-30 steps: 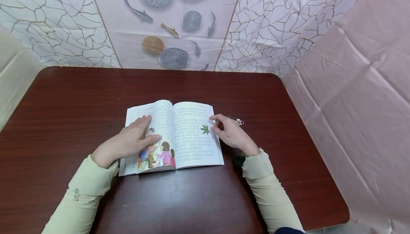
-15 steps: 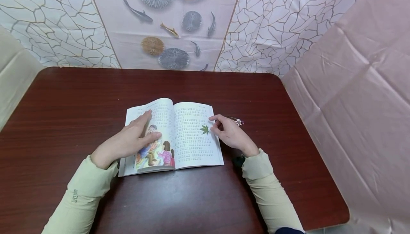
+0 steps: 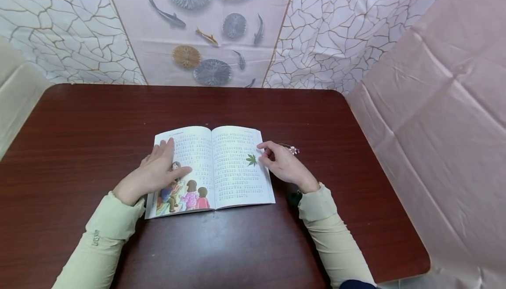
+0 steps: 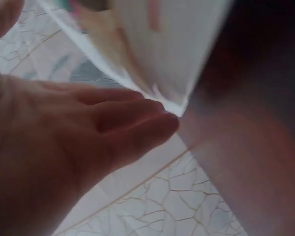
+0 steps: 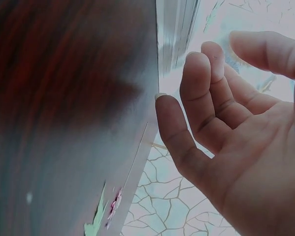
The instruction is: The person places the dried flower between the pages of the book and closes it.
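Observation:
An open book [image 3: 237, 179] with printed text lies on the table, its left page carrying a colour drawing of children. My left hand [image 3: 154, 172] rests across that left page, fingers extended upward and thumb spread towards the spine. In the left wrist view the fingertips of the left hand [image 4: 108, 128] are right at the page's edge. By the right page's outer edge is my right hand [image 3: 286, 164], loosely curled with nothing in it. The right wrist view has the fingers of the right hand [image 5: 201, 108] bent and separate. A green leaf shape [image 3: 251, 160] shows on the right page near those fingertips.
Just beyond the right hand lies a small beaded trinket [image 3: 293, 150] with a thin strand. The dark red-brown table [image 3: 95, 117] runs back to a patterned cloth wall [image 3: 213, 30]. A pale cloth [image 3: 442, 104] hangs on the right.
My left hand has shifted left across the page. The raised left leaf of the book has come down flat, showing more of the drawing. The right hand has stayed in place.

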A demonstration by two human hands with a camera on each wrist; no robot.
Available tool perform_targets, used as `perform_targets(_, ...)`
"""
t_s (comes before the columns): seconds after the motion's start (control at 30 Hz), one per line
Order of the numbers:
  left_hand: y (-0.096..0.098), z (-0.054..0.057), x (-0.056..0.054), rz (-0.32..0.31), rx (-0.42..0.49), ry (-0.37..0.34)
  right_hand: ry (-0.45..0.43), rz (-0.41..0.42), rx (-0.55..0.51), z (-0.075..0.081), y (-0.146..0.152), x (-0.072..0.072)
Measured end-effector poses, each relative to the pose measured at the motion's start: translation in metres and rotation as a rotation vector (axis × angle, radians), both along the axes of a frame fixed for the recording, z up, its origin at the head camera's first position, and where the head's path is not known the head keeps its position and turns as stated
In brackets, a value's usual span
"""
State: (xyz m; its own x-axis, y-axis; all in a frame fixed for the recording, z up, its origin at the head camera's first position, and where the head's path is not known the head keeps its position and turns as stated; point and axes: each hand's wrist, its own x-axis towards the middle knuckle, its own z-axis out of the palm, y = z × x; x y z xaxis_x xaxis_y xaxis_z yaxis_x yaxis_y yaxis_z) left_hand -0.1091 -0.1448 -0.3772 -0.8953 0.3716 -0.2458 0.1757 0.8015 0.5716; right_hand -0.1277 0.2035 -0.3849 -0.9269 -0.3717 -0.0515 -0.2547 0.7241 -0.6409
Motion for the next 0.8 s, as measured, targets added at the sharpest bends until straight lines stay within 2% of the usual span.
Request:
perform_targets(0.07,-0.002,-0.002,-0.001,-0.009,-0.015,-0.015,-0.001,0.000,-0.005,0.001,-0.001,0.000)
perform_targets(0.23,-0.002,-0.001,0.000,-0.032,0.015,-0.017,0.001,0.006,-0.011,0.002,-0.002,0.000)
perform_targets(0.43,0.001,0.002,0.002,-0.036,0.027,0.002,-0.004,0.007,-0.002,0.000,-0.001,0.001)
perform_targets(0.8,0.006,0.007,0.003,-0.040,0.111,0.032,-0.003,0.005,-0.009,-0.003,-0.001,0.001)
